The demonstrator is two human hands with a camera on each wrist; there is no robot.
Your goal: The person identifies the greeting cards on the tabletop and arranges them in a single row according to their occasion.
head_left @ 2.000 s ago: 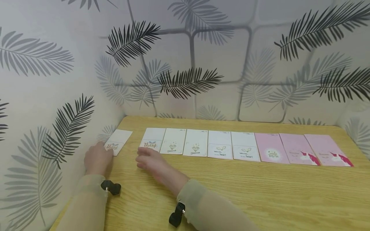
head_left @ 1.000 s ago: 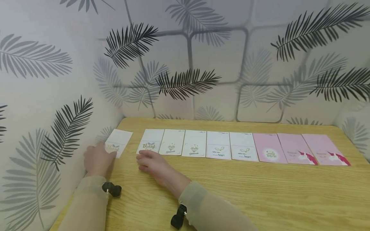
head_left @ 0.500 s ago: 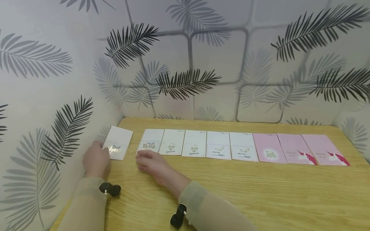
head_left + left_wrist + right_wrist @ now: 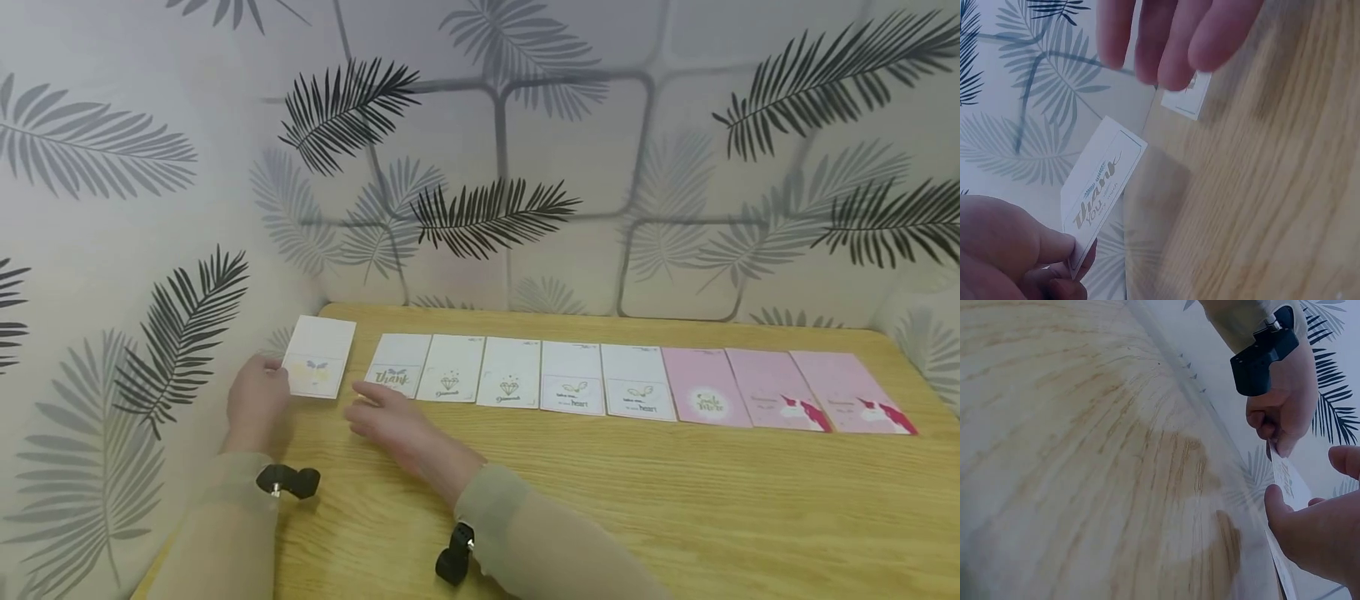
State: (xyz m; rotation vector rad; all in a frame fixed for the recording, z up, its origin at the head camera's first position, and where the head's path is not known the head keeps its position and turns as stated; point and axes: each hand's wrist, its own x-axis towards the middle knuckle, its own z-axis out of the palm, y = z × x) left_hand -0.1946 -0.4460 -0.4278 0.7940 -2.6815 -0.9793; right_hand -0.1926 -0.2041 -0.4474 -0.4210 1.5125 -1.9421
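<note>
In the head view my left hand (image 4: 257,402) pinches a white "thank you" card (image 4: 318,358) by its lower left side. The left wrist view shows the thumb and fingers on one corner of this card (image 4: 1104,178), which is raised at a tilt above the table, its shadow on the wood. My right hand (image 4: 408,429) is held with fingers loosely extended and nothing in them. It hovers by the lower edge of a second "thank you" card (image 4: 397,354), covering part of it in the head view. In the right wrist view, this hand (image 4: 1316,534) overlaps the held card.
To the right a row of cards runs along the back: diamond cards (image 4: 453,368), winged-heart cards (image 4: 570,367), a pink "smile more" card (image 4: 703,387) and unicorn cards (image 4: 776,379). A patterned wall (image 4: 525,275) borders the wooden table (image 4: 637,508) behind and at left.
My left hand took hold of the leftmost card, which rose off the table and moved slightly right, toward the row. My right hand has stayed nearly in place.
</note>
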